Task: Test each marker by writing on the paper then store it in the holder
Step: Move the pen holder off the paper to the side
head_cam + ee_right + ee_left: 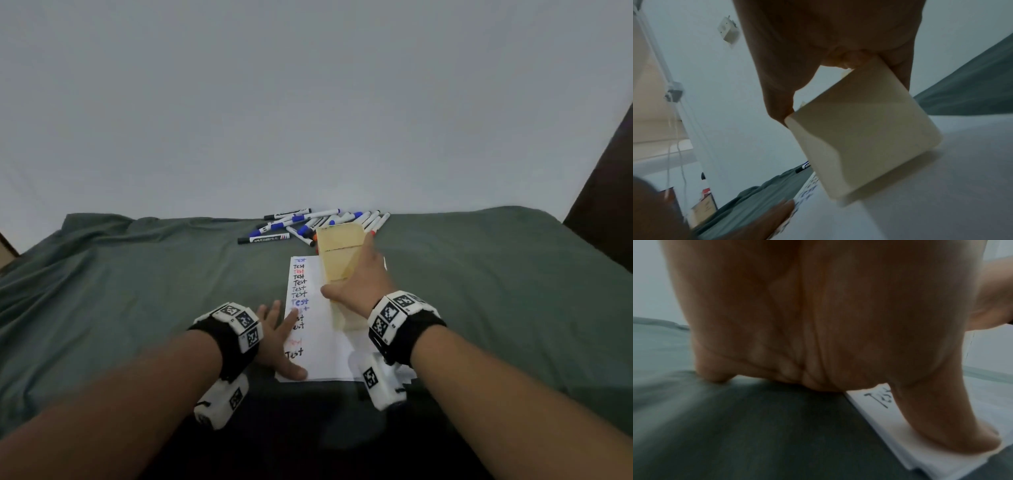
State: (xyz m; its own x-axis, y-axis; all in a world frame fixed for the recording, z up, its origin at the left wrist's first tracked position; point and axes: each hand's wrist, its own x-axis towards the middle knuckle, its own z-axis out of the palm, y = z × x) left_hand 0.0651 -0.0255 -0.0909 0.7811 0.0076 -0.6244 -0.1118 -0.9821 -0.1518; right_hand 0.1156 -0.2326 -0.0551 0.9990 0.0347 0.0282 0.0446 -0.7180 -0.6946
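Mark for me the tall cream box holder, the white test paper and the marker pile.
Tall cream box holder (342,263), head view: its upper side face.
White sheet of test paper (325,356), head view: bare area near the bottom.
Pile of white markers (301,219), head view: a blue-capped marker mid-pile.

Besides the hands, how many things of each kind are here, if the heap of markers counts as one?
marker heap: 1
paper: 1
holder, gripped by the right hand: 1
Total: 3
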